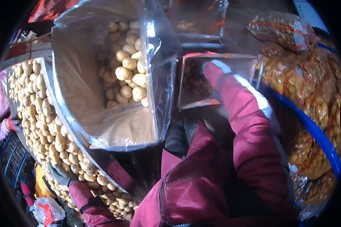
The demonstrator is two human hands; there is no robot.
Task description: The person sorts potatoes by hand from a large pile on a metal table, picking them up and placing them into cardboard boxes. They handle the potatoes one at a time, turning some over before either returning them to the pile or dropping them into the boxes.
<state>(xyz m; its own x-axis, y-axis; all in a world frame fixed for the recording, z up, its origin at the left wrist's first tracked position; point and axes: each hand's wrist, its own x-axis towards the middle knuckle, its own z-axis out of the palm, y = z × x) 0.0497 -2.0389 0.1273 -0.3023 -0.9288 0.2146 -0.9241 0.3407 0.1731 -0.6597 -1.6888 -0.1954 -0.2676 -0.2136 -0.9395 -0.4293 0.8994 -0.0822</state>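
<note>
Reaching in from the far left, another person's gloved hand (13,123) is at the edge of the broad bed of loose potatoes (45,113), whose long axis slants from upper left to lower right; single potatoes point various ways. The gloved left hand (60,175) lies on its lower part, fingers slightly parted, aimed up-left. Rightward stand a plastic-lined box (121,130) part-filled with potatoes, then a smaller lined box (189,103). The right sleeve (238,102) extends over that; its hand is hidden, its state unclear. Net bags of potatoes (310,83) lie far right.
</note>
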